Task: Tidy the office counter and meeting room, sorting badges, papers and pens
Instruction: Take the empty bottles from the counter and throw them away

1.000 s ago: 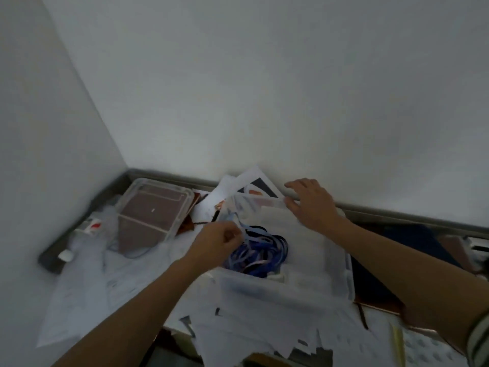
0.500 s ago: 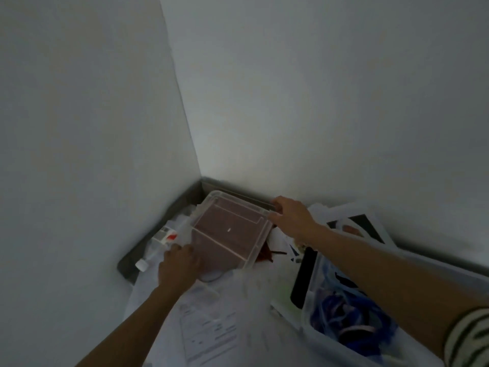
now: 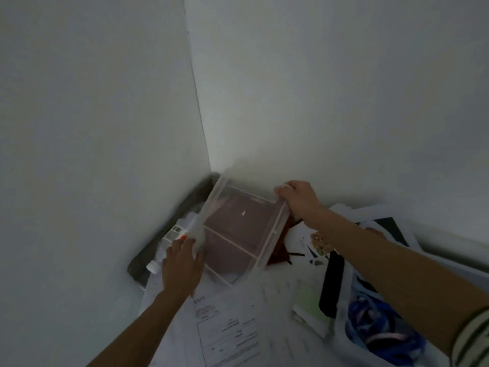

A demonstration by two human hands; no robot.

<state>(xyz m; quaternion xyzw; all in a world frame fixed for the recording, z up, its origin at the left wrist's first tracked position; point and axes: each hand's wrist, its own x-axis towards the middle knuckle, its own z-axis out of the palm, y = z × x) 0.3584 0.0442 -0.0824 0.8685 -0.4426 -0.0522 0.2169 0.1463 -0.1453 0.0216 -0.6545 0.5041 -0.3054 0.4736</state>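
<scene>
Clear bin [image 3: 238, 229]: in the wall corner, now tipped up off the papers [image 3: 227, 329]; half a second ago it rested on the heap. Left hand [image 3: 182, 263] grips its 7 o'clock rim and right hand [image 3: 299, 200] its 1 o'clock corner, fingers curled. Judged: being fetched for sorting. Lanyards [image 3: 378, 332] lie at 4 o'clock. Loose sheets crowd 6 o'clock.

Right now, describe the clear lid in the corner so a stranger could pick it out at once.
Find the corner where the two white walls meet; at its foot, above scattered papers, a clear plastic lid is tilted up. The left hand and right hand hold opposite edges; unlike the white sheets around it, it is see-through, ribbed, reddish-brown behind.
</scene>
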